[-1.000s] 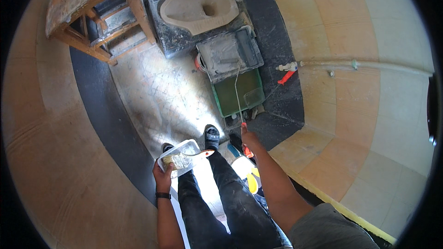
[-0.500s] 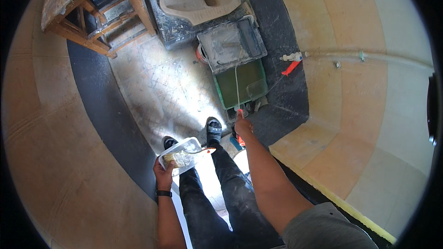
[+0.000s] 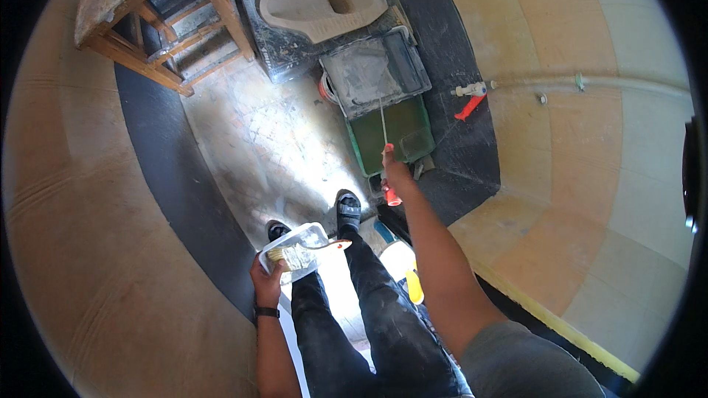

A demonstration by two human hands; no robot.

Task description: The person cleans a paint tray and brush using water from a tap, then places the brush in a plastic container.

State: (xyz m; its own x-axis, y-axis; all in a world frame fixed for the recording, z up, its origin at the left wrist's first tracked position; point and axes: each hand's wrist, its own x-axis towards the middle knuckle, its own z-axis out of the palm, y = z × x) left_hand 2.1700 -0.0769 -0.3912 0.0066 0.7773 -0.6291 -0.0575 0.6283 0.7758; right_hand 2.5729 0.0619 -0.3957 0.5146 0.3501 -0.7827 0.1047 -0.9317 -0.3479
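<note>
My right hand (image 3: 398,172) is closed round the red-and-white handle of a paint roller (image 3: 384,125). Its thin rod reaches away over a green tub (image 3: 355,149) of murky liquid into a grey-smeared paint tray (image 3: 352,66). The roller's head is hard to make out against the grey coating. Lower left, my left hand (image 3: 265,280) grips the side of a clear plastic container (image 3: 316,231). A flat paintbrush (image 3: 324,249) lies across that container, bristles toward my left fingers and its red-tipped handle sticking out over the right rim.
Beyond the tray, a squat toilet pan (image 3: 324,1) is set in a dirty raised base. A worn wooden stool (image 3: 158,44) stands far left. A tap with a red handle (image 3: 469,107) juts from the right wall on a pipe (image 3: 612,85). Beside my right leg lies a yellow-handled thing (image 3: 414,287).
My right hand has moved forward, away from me, with the roller, and its rod now reaches farther into the tray. The left hand still holds the container and paintbrush. The view has shifted slightly.
</note>
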